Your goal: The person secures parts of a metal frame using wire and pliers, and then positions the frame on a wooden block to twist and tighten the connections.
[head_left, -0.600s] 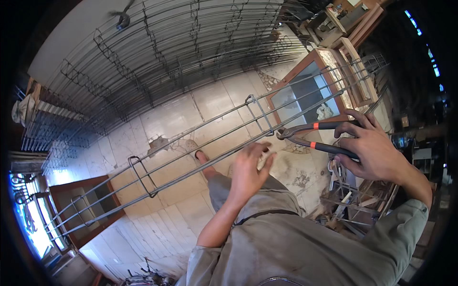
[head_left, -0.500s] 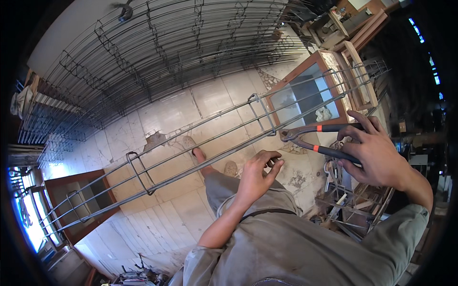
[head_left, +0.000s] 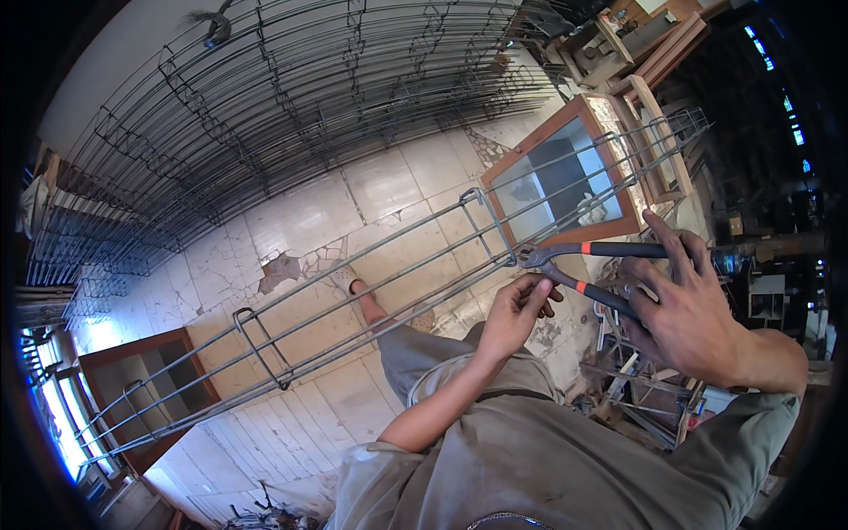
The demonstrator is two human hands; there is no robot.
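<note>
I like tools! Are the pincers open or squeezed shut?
Open. The pincers' two handles spread apart in the right hand, though the tips look nearly closed at the rebar cage.

The pliers (head_left: 590, 268) have black handles with orange bands. The rebar cage (head_left: 389, 291) is dull grey. The floor (head_left: 300, 221) is cream tile with brown cracked patches. The far window frame (head_left: 565, 177) is reddish-brown.

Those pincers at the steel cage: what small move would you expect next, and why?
Probably a squeeze and twist of the pincers. Their nose already sits at the joint where a stirrup crosses a long bar of the cage, the right hand holds both handles, and the left hand steadies the bar just below.
</note>
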